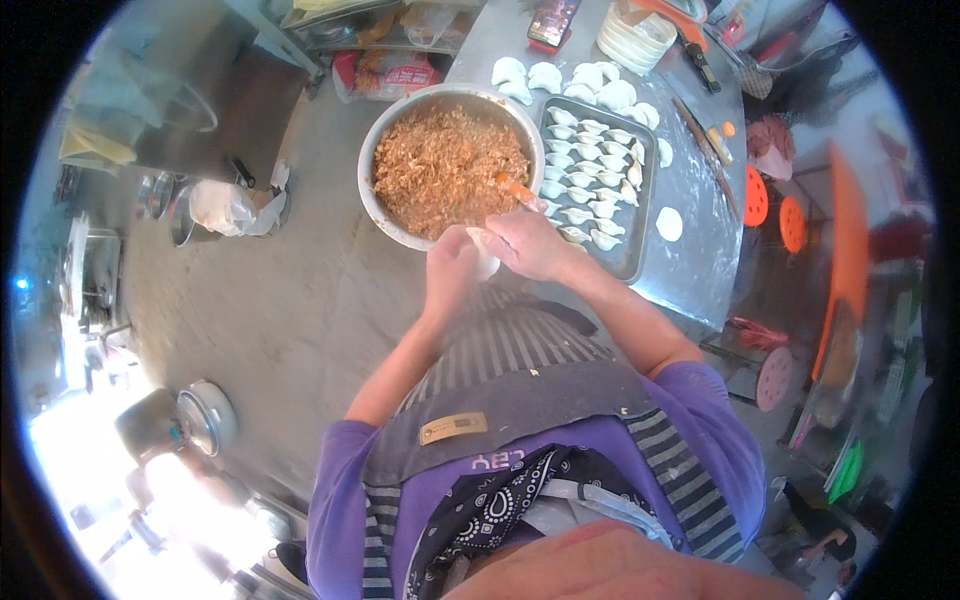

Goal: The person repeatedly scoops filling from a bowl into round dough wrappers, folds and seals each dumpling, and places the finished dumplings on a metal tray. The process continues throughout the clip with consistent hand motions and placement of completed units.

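My left hand (451,261) and my right hand (534,244) meet at the near rim of a large metal bowl (365,161). Between them they pinch a pale dumpling wrapper (487,264); what lies inside it is hidden by my fingers. Minced filling (442,165) fills much of the bowl. An orange-handled utensil (514,187) stands slanted in the filling, its outer end just above my right hand. Rows of folded dumplings (587,180) lie on a dark metal tray (636,259) to the right of the bowl.
Round wrappers (616,95) lie in overlapping piles behind the tray, and a single wrapper (670,224) is to its right. A rolling pin (705,154) rests near the floured table's (686,281) right edge. At the back stand a phone (553,24) and a white container (636,41).
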Tool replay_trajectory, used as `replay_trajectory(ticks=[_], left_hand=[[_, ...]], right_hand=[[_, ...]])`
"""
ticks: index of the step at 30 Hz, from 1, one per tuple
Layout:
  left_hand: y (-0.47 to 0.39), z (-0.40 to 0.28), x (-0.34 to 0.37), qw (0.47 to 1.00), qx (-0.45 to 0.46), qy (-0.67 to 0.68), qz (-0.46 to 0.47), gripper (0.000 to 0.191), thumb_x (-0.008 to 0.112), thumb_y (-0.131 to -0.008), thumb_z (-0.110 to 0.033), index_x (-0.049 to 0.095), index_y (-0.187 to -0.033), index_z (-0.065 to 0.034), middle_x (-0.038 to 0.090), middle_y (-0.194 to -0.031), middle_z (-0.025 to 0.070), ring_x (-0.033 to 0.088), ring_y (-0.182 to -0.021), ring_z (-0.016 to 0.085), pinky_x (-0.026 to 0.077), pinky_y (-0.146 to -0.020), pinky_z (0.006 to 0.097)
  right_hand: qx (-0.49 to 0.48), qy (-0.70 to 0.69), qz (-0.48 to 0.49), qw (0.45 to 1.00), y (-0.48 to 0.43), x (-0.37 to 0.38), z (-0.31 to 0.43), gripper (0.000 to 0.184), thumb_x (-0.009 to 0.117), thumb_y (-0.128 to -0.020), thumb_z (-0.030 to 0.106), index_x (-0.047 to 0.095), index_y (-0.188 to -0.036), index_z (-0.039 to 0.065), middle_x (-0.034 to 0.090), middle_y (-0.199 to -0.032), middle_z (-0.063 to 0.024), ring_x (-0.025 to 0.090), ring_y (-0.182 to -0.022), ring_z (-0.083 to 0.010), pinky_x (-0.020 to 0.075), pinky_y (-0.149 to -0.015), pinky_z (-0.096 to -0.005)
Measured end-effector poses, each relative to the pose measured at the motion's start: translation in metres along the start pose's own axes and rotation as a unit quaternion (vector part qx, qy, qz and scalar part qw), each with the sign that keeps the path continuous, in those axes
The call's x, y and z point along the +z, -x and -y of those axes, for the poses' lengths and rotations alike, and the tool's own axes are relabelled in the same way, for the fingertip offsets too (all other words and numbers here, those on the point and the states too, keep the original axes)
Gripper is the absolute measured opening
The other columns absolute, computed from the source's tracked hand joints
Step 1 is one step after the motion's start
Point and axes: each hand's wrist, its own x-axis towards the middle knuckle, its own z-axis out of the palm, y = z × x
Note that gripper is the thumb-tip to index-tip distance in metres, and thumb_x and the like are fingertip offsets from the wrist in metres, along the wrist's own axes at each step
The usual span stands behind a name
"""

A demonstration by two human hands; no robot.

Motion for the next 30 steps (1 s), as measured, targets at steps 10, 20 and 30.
replay_trajectory(ticks=[10,20,30], left_hand=[[-0.006,0.015,0.003,0.991,0.026,-0.095,0.094,0.019,0.047,-0.081,0.001,0.062,-0.092,-0.0003,0.062,-0.08,-0.0008,0.056,-0.072,0.005,0.044,-0.065,0.0206],[-0.026,0.025,0.045,0.984,0.091,-0.141,0.051,0.04,0.043,-0.079,0.006,0.052,-0.118,-0.0019,0.059,-0.103,0.0047,0.055,-0.086,0.009,0.046,-0.072,0.023],[-0.024,0.004,0.124,0.911,0.215,-0.305,0.174,0.07,0.043,-0.083,0.01,0.021,-0.147,-0.01,0.029,-0.146,0.0172,0.048,-0.121,0.023,0.049,-0.091,0.0333]], right_hand=[[0.025,0.027,0.069,0.997,0.006,-0.018,-0.003,0.028,0.047,-0.09,0.026,0.056,-0.079,0.002,0.06,-0.075,-0.0202,0.058,-0.076,-0.0397,0.043,-0.074,-0.0488],[0.179,-0.027,-0.009,0.983,0.027,-0.042,-0.021,0.028,0.053,-0.089,0.023,0.054,-0.111,0.007,0.063,-0.093,-0.0201,0.062,-0.084,-0.033,0.0478,-0.075,-0.0413],[0.255,-0.069,-0.119,0.957,0.055,-0.103,-0.069,0.031,0.062,-0.08,0.022,0.059,-0.11,0.012,0.065,-0.093,-0.0155,0.064,-0.086,-0.0306,0.049,-0.075,-0.0391]])
